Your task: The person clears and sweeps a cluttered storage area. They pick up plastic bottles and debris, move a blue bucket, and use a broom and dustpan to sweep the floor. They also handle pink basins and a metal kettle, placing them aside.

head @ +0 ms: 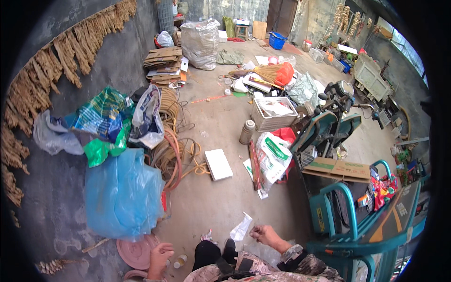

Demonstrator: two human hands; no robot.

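My left hand is at the bottom, above the edge of a round pink plastic lid or basin. Its fingers are loosely bent and nothing shows in them. A small bottle lies on the floor just right of it. My right hand is before my lap, its fingers curled together. Close to those fingertips is a white scrap of paper or plastic; whether they touch it, I cannot tell. On the floor ahead lie a crumpled wrapper and a white flat box.
A large blue plastic bag and coiled hoses stand left. To the right is a teal electric tricycle carrying cardboard. Ahead are a thermos flask, a white printed sack, a white crate and a straw broom.
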